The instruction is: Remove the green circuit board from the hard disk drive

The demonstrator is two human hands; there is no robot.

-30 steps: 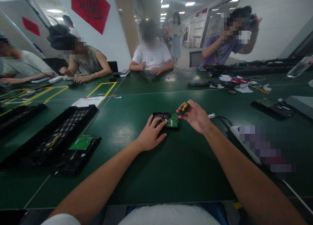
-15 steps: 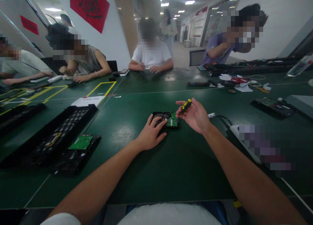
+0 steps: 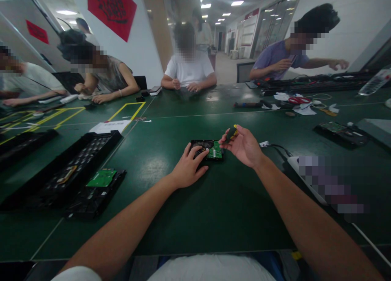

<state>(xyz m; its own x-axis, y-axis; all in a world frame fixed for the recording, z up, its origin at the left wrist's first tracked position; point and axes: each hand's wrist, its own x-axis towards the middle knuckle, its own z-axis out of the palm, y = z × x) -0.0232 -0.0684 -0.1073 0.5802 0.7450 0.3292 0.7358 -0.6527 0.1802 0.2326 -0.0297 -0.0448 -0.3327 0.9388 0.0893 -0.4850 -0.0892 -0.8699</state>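
Observation:
A hard drive (image 3: 216, 153) with a green circuit board lies on the table in front of me. Over its left part my left hand (image 3: 189, 165) is spread, fingertips on its top and far edge, thumb by the near side, holding it in place. Just above the drive's right end, my right hand (image 3: 242, 146) is closed around a screwdriver (image 3: 230, 133) with a black and yellow handle. The handle tilts up in my fingers; the tool's tip cannot be made out.
Left of me are a long black tray (image 3: 100, 150) and another drive with a green board (image 3: 102, 178). To the right lie a phone with a cable (image 3: 295, 163) and a further drive (image 3: 339, 134). Several people sit across the green table (image 3: 171, 224); a bottle (image 3: 374, 82) is far right.
The screwdriver handle has turned in my right fingers and dipped slightly; those fingers are more curled. My left hand and the drive are unmoved. The person at far right has lowered an arm.

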